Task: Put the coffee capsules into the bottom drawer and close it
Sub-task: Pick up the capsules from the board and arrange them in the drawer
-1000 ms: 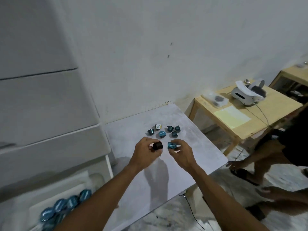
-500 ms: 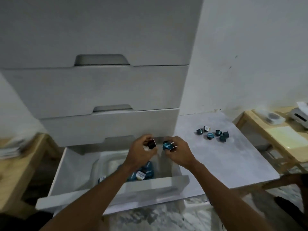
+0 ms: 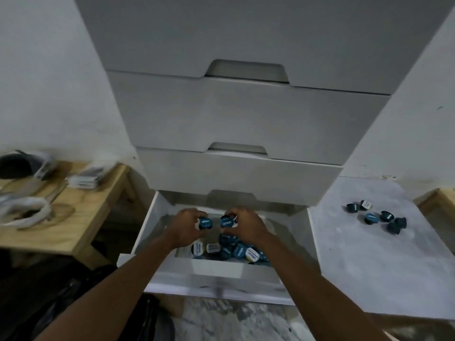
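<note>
The white bottom drawer (image 3: 152,217) stands pulled open at the foot of the cabinet. Inside it lies a pile of several blue coffee capsules (image 3: 236,251). Both hands hover over the drawer. My left hand (image 3: 187,228) grips one blue capsule (image 3: 205,223) with its foil lid facing me. My right hand (image 3: 245,226) holds another blue capsule (image 3: 227,222) the same way, close beside the first. Several more dark blue capsules (image 3: 376,217) lie loose on the white low table (image 3: 369,267) to the right.
Closed white drawers (image 3: 246,119) rise above the open one. A wooden side table (image 3: 81,212) with cables and a dark object stands at the left. Another wooden table edge (image 3: 440,203) shows at far right. A dark bag (image 3: 61,303) lies on the floor lower left.
Both hands carried their capsules from the white table leftward to above the open drawer. The view turned left and now faces the drawer straight on.
</note>
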